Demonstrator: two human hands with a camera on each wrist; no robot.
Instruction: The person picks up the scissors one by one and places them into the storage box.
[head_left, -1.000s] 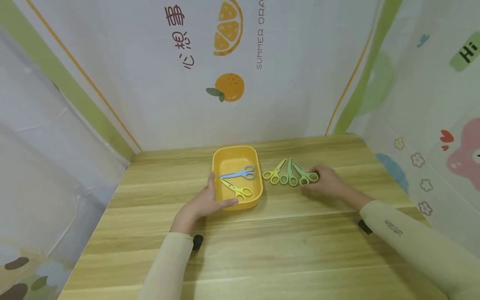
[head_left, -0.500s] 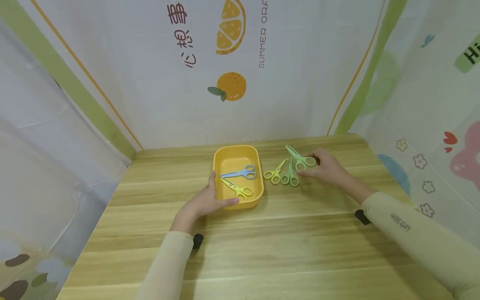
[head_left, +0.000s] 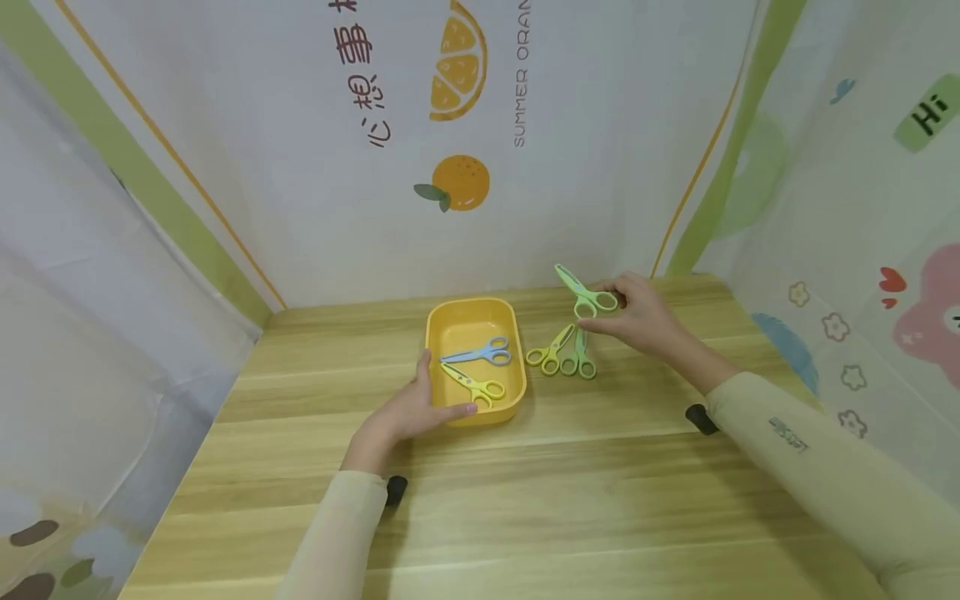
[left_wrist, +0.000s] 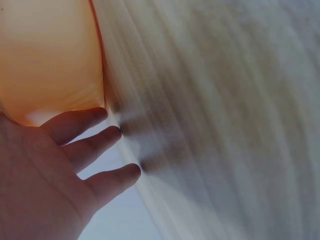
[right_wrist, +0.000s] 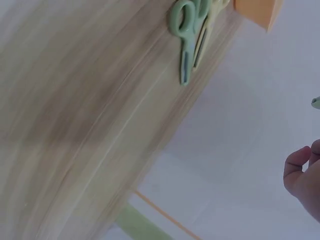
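My left hand (head_left: 408,406) rests against the near left corner of a yellow plastic bin (head_left: 433,333), thumb on the near rim. In the left wrist view the fingers (left_wrist: 82,150) lie fairly straight by the bin's wall (left_wrist: 50,55). Blue scissors (head_left: 477,353) and yellow scissors (head_left: 472,383) lie inside the bin. My right hand (head_left: 637,317) pinches light green scissors (head_left: 577,287) by the handles, raised over the table's far side, blades pointing up and left. Below them, more yellow scissors (head_left: 551,350) and darker green scissors (head_left: 579,360) lie side by side on the table, right of the bin.
The wood-grain table (head_left: 555,500) meets a printed white curtain (head_left: 360,250) along its far edge. Another patterned curtain (head_left: 862,250) hangs at the right. Black wrist camera mounts (head_left: 701,419) show beneath both forearms.
My right hand has lifted the light green scissors from the table, carrying them up and left above the other two pairs. My left hand has stayed at the bin.
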